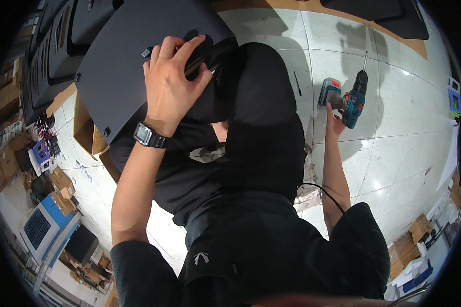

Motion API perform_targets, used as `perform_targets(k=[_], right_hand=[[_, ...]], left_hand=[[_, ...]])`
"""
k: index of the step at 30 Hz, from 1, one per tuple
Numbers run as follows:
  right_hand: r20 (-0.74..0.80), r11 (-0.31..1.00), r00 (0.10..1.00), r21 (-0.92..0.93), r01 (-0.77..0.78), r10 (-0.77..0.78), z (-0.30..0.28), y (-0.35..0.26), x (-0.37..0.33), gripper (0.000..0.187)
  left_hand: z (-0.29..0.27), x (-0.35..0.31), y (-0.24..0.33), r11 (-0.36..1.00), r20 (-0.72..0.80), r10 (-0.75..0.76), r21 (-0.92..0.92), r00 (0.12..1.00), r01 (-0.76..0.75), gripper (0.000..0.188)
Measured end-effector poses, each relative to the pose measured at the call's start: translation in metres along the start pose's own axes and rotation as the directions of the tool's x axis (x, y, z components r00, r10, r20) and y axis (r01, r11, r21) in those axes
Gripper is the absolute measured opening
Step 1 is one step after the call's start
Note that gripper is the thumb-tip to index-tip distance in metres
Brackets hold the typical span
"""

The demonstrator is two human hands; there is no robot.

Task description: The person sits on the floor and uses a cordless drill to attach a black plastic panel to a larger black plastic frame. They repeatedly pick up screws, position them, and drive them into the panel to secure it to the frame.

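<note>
A large dark grey panel (123, 66) with rounded corners leans over my lap and left leg. On it rests my left hand (169, 69), palm down, fingers bent and spread, thumb apart from the index finger. Beneath those fingers lies a dark gap with a brownish strip, partly covered. Just left of the fingertips sits a small grey fitting (147, 52) on the panel. Out to the right, my right hand (335, 123) is closed round the handle of a teal and black cordless drill (354, 102). Its long bit points away from me, above the floor.
A thin dark rod (297, 83) lies on the white tiled floor (394, 153) between my knee and the drill. Similar black panels (56, 56) stand at the far left. An open cardboard box (84, 128) is beside my left leg. Another dark panel (394, 15) lies on cardboard at the far right.
</note>
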State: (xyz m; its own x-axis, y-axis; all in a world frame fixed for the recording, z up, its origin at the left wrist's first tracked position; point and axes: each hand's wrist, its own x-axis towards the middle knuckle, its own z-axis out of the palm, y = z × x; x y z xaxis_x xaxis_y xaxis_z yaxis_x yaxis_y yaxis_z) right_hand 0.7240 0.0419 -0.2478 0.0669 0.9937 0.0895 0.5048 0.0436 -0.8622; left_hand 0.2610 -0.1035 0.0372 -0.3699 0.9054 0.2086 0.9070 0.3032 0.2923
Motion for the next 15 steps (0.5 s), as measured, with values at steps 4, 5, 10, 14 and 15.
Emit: perform_targets(k=[4,5,10,14,15], right_hand=[[-0.007,0.991,1.000,0.137,-0.002,0.003,0.014,-0.015,0.019,0.064],[-0.021,0.989,1.000,0.149,-0.006,0.009,0.017,-0.016,0.022,0.065],[-0.014,0.972,0.999,0.232,-0.040,0.044,0.024,-0.037,0.029,0.038],[-0.036,0.975,0.995,0.206,-0.082,0.091,0.028,-0.041,0.031,0.033],[-0.043,0.980,0.992,0.171,-0.107,0.116,0.028,-0.036,0.034,0.034]], left_hand=[[-0.012,0.012,-0.007,0.988,0.011,0.012,-0.153,1.000,-0.010,0.032],[-0.014,0.015,-0.011,0.973,0.022,0.006,-0.232,1.000,-0.001,0.028],[-0.040,0.013,-0.051,0.973,-0.126,-0.145,-0.200,0.981,0.118,0.025],[-0.034,0.000,-0.071,0.963,-0.046,-0.193,-0.200,0.980,0.181,0.025],[-0.032,0.000,-0.072,0.970,-0.068,-0.157,-0.196,0.985,0.141,0.025]])
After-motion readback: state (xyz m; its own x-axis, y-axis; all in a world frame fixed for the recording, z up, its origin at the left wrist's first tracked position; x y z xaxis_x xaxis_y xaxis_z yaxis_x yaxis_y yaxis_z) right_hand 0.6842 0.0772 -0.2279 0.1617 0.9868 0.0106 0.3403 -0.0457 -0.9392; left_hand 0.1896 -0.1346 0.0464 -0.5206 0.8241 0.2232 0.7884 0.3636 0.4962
